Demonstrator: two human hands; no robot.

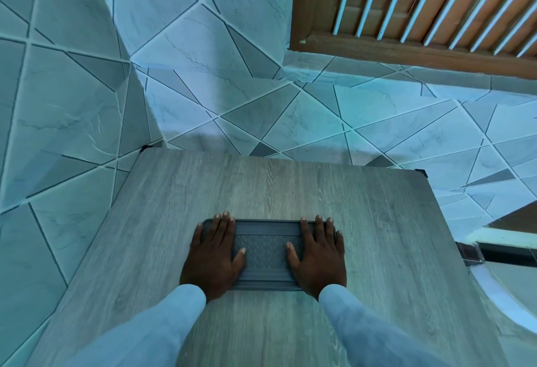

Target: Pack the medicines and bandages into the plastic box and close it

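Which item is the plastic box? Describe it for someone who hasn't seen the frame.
Find the grey wood-grain table. Near its middle lies the plastic box, flat and dark grey, lid on. It's the only item there, with the left hand and right hand flat on its ends.

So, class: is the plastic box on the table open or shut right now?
Shut. The plastic box has its patterned lid lying flat over it, with the left hand and right hand spread flat on either end. Whether it has latched cannot be told.
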